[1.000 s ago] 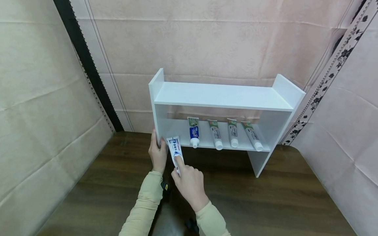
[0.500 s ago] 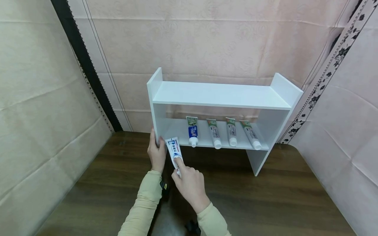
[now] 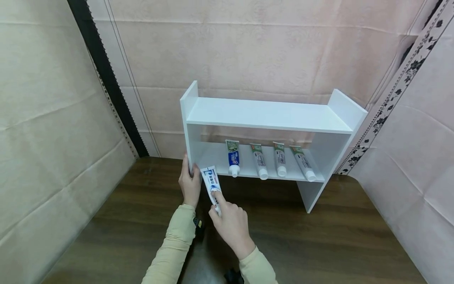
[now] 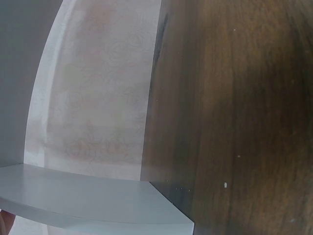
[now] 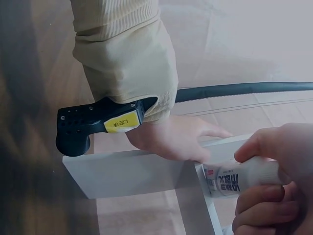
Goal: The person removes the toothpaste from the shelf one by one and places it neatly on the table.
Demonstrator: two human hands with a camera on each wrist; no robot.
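My left hand [image 3: 190,186] grips the left side panel [image 3: 188,130] of a white two-tier shelf [image 3: 266,114], thumb on one side and fingers on the other. In my right hand [image 3: 231,225] is a white and blue toothpaste tube [image 3: 211,179], held near its cap end, index finger lying along it. The tube's flat end is at the front left corner of the lower tier. Seen from the right wrist, the toothpaste tube [image 5: 234,178] sits between thumb and fingers, close to the left hand [image 5: 171,139]. The left wrist view shows only a fingertip [image 4: 6,220].
On the lower tier lie a blue and green tube [image 3: 233,157] and several white and green tubes [image 3: 259,161], caps forward. The shelf stands on a dark wooden table [image 3: 337,244]. Pale cloth walls [image 3: 248,55] rise at the back and both sides.
The right hand and its toothpaste tube have drawn back very slightly from the shelf. The left hand keeps its grip on the panel. The head view shifts a little.
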